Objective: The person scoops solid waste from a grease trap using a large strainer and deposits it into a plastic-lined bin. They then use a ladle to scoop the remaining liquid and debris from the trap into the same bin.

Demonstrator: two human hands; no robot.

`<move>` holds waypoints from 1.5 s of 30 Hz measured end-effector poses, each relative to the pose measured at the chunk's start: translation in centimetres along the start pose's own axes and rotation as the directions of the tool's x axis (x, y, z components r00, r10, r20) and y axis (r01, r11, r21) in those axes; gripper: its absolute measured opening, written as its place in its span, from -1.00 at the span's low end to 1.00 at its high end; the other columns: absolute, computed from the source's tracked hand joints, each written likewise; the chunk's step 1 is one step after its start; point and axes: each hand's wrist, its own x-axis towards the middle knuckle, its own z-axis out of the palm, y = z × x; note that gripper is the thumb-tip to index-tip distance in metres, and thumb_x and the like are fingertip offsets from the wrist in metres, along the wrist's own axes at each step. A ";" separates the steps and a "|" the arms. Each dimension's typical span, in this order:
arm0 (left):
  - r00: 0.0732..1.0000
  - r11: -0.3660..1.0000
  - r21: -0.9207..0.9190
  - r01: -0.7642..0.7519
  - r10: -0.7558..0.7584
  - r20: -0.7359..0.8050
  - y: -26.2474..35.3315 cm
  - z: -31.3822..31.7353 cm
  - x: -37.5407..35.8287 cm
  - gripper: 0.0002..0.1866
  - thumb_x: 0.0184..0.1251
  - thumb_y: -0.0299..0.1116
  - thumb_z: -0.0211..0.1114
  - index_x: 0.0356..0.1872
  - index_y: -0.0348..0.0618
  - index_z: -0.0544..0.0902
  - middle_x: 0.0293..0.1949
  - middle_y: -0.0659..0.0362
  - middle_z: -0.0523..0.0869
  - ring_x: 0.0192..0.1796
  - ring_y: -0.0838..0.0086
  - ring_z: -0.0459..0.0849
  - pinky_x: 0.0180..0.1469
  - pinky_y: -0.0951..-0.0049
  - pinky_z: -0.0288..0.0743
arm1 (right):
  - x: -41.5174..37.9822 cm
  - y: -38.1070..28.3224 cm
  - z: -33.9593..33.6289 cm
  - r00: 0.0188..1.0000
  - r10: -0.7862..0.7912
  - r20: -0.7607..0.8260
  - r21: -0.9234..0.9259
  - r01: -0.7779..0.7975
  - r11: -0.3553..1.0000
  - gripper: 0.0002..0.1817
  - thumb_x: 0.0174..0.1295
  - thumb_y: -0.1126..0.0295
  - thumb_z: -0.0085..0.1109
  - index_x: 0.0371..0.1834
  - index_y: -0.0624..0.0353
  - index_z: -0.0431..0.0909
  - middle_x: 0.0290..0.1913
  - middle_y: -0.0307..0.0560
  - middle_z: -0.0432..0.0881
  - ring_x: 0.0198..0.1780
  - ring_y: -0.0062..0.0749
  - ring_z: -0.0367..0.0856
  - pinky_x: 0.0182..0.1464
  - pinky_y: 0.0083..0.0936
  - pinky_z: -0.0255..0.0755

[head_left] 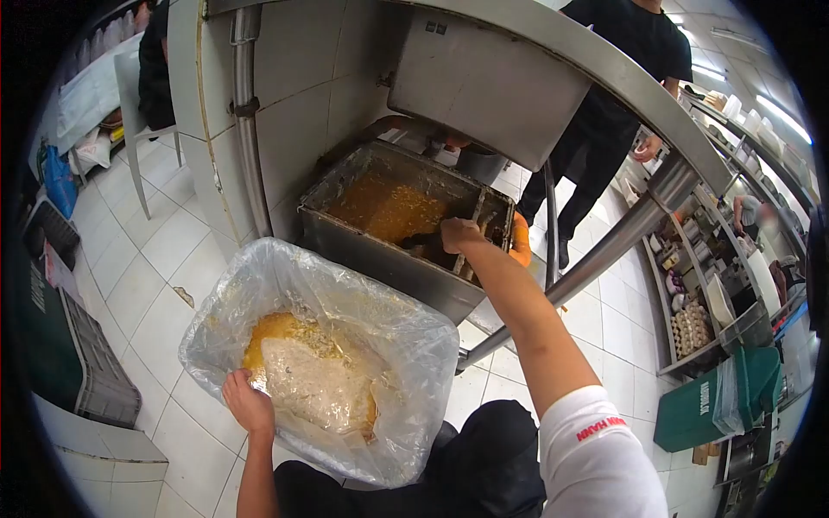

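Observation:
Under the steel sink stands an open metal box (389,272) holding murky orange-brown liquid (380,207) with floating bits. My right hand (460,235) is closed at the box's right part, around something dark that dips toward the liquid; its shape is mostly hidden. In front of the box is a bin lined with a clear plastic bag (414,345), with yellow liquid and a pale, greasy mass (315,384) inside. My left hand (249,401) is at the bag's left side, beside the pale mass, its fingers curled and partly hidden.
A steel sink basin (488,82) and a pipe leg (596,237) frame the box. Behind stands a person in black (596,112). An orange object (520,240) touches the box's right end. Dark crates (104,363) are left; a green bin (712,401) is right.

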 end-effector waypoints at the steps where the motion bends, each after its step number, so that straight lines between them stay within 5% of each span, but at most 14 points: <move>1: 1.000 1.000 -0.003 -0.002 0.002 -0.007 0.1 0.0 0.0 -0.75 -0.17 -0.70 0.06 -0.37 -0.21 0.44 -0.34 0.05 0.47 -0.17 0.15 0.41 -0.05 0.26 0.25 | 0.2 0.1 0.3 0.995 -0.055 -0.079 0.010 0.056 0.998 -0.66 0.01 0.48 0.02 -0.09 0.29 0.51 -0.07 0.10 0.56 -0.01 -0.11 0.54 -0.13 -0.30 0.50; 16: 1.000 1.000 -0.003 -0.028 0.028 -0.008 0.1 -0.5 -0.3 -0.73 -0.20 -0.71 0.07 -0.37 -0.20 0.45 -0.34 0.06 0.47 -0.16 0.15 0.41 -0.05 0.26 0.24 | 0.5 -2.2 -0.9 1.000 -0.013 0.004 0.097 0.012 0.995 -0.65 0.08 0.37 0.05 -0.03 0.19 0.51 0.06 0.00 0.50 0.09 -0.21 0.47 0.01 -0.35 0.40; 24: 1.000 1.000 -0.008 -0.006 0.006 0.000 0.2 -0.2 -0.1 -0.76 -0.17 -0.69 0.06 -0.39 -0.20 0.46 -0.35 0.07 0.47 -0.18 0.16 0.41 -0.04 0.28 0.24 | 4.4 -2.4 1.6 0.991 -0.031 -0.134 0.180 0.055 0.982 -0.62 -0.04 0.40 0.02 -0.08 0.22 0.52 -0.02 0.08 0.53 0.05 -0.12 0.49 -0.06 -0.25 0.45; 30: 1.000 1.000 0.011 -0.024 0.024 -0.008 0.3 -0.3 0.0 -0.77 -0.15 -0.68 0.05 -0.39 -0.20 0.46 -0.36 0.07 0.46 -0.18 0.17 0.41 -0.05 0.28 0.24 | 2.7 -3.5 -1.5 0.992 -0.019 0.123 0.109 0.005 0.994 -0.57 -0.02 0.35 0.15 0.00 0.13 0.49 0.06 -0.06 0.50 0.11 -0.22 0.46 0.01 -0.33 0.40; 32: 1.000 1.000 0.017 -0.011 0.011 -0.005 0.4 -0.3 0.0 -0.77 -0.15 -0.68 0.05 -0.39 -0.20 0.46 -0.35 0.07 0.47 -0.18 0.17 0.41 -0.05 0.28 0.24 | 2.1 -3.4 -1.7 0.999 0.022 0.024 0.148 -0.026 0.989 -0.55 -0.05 0.36 0.17 0.01 0.11 0.49 0.05 -0.06 0.51 0.09 -0.22 0.47 -0.01 -0.31 0.41; 45: 1.000 1.000 0.001 -0.005 0.005 -0.001 0.2 -0.3 0.0 -0.76 -0.15 -0.69 0.05 -0.38 -0.20 0.45 -0.35 0.08 0.47 -0.18 0.17 0.41 -0.06 0.28 0.24 | 3.3 -1.4 0.4 1.000 -0.007 0.003 0.108 0.007 0.994 -0.61 0.00 0.36 0.12 -0.03 0.13 0.51 0.05 -0.07 0.51 0.10 -0.20 0.46 0.00 -0.28 0.41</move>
